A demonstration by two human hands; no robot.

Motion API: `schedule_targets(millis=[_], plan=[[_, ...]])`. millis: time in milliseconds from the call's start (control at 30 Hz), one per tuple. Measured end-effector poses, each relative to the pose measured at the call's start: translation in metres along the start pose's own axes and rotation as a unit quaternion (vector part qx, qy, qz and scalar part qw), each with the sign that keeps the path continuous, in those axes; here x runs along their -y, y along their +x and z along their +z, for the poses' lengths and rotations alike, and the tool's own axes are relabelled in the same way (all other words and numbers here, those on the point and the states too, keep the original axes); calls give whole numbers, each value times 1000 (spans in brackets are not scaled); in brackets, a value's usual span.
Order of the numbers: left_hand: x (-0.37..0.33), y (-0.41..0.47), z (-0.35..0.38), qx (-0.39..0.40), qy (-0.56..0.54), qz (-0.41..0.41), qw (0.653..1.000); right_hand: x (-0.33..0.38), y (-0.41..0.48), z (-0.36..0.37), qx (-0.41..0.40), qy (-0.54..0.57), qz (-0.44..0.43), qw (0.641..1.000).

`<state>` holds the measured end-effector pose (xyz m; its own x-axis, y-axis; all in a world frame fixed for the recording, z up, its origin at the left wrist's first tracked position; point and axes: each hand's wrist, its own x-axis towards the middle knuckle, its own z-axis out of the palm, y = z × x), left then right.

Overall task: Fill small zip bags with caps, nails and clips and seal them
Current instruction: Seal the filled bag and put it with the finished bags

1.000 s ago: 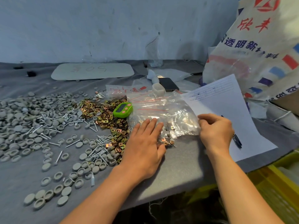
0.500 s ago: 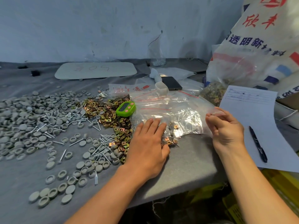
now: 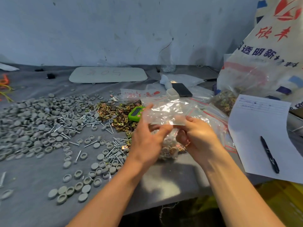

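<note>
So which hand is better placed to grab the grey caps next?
Probably left: both hands hold the small clear zip bag, but the left hand is beside the round grey plastic caps, and the right hand is on the far side.

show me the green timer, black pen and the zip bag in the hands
green timer [image 3: 135,112], head view, on its screen
black pen [image 3: 269,154], head view, mid barrel
zip bag [image 3: 165,112], head view, clear middle panel

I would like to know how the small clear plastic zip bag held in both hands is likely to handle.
Probably floppy: the small clear plastic zip bag crinkles between the left hand and right hand. Likely very light, since it looks empty. Its glossy film may be slippery.
</note>
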<state>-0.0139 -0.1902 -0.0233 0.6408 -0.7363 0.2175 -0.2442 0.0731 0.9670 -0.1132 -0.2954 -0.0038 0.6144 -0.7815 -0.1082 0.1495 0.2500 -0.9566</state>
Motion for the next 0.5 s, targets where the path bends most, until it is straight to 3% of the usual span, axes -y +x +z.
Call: schedule_targets(millis=[100,233,400,500], plan=[[-7,10,-21,-86,-140,-40,986,-6,0,12,19,-73,29,997],[-11,19,-58,-207,-195,-126,950,-12,2,24,71,-107,64,990],[-11,20,-92,-253,-143,-175,941,-16,1,41,132,-25,85,987],[-17,10,-111,-311,6,-133,941,-19,0,63,115,-59,54,990]])
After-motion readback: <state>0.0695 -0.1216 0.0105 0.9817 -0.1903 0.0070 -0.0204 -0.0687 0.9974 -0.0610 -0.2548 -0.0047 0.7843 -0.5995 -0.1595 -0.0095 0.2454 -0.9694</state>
